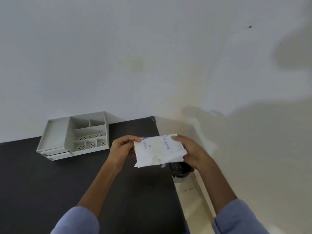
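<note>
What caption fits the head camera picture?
Left hand and right hand hold a glove packet above the edge of a dark table near a grey organizer.

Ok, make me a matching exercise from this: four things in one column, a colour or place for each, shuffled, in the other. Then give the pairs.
Things
1 packet
2 organizer
3 table
4 sleeve

Colour or place
a dark, bears the organizer
b white, held by left hand and right hand
c blue
d pale grey, stands on the table

Pairs: 1-b, 2-d, 3-a, 4-c
</note>
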